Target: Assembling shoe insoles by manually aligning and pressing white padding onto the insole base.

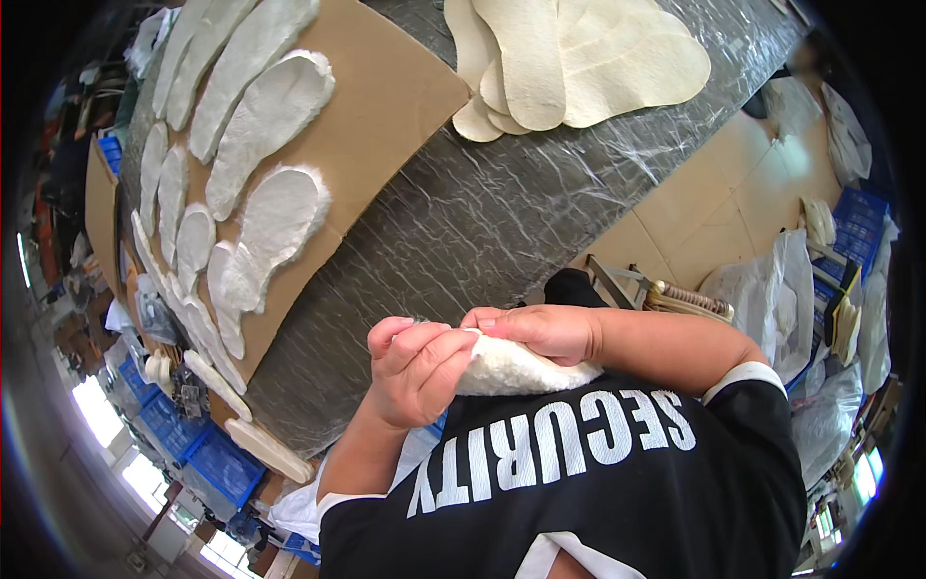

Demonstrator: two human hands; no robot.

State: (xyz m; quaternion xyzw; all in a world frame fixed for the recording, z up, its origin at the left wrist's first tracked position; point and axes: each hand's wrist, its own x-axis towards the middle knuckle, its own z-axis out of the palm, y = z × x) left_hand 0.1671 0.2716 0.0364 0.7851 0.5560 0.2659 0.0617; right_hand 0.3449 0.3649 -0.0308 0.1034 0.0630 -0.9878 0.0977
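Observation:
Close to my chest I hold a cream fleece insole (511,370), its fluffy side showing toward me. My left hand (422,367) is closed round its left end, fingers curled over the edge. My right hand (542,333) grips the upper edge, thumb and fingers pinched together near the left hand. The far side of the piece is hidden by my hands. Beyond them, on the table, lies a brown cardboard sheet (386,92) with several white fluffy insoles (280,217) spread on it.
A pile of flat cream insole pieces (632,63) lies at the table's far edge. The table (434,232) has a wrinkled plastic cover. Plastic bags (772,289) and a blue crate (854,227) stand on the right; more blue crates (224,463) are at the lower left.

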